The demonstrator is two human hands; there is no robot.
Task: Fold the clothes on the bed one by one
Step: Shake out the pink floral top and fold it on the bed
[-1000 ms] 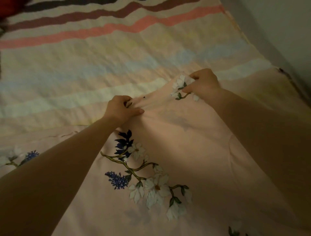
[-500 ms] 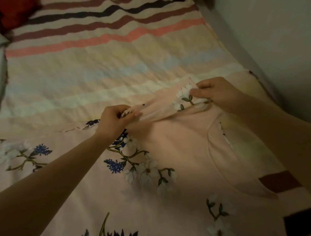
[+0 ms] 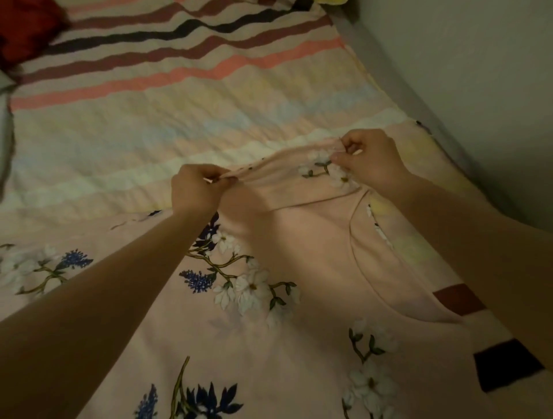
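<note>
fingers (image 3: 220, 179) pinch garment (image 3: 299, 239) hem (both hands)

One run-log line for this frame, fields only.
step: folding floral garment | left hand: pinches edge | right hand: pinches edge | edge lifted off striped bedsheet

Striped bedspread (image 3: 179, 125) covers the bed: dark, maroon and coral bands at the far end, pale yellow, blue and white ones nearer. Red pillow (image 3: 27, 33) at far left corner. Grey wall (image 3: 478, 74) along the right side. Yellow item (image 3: 330, 1) at top edge, unclear.
</note>
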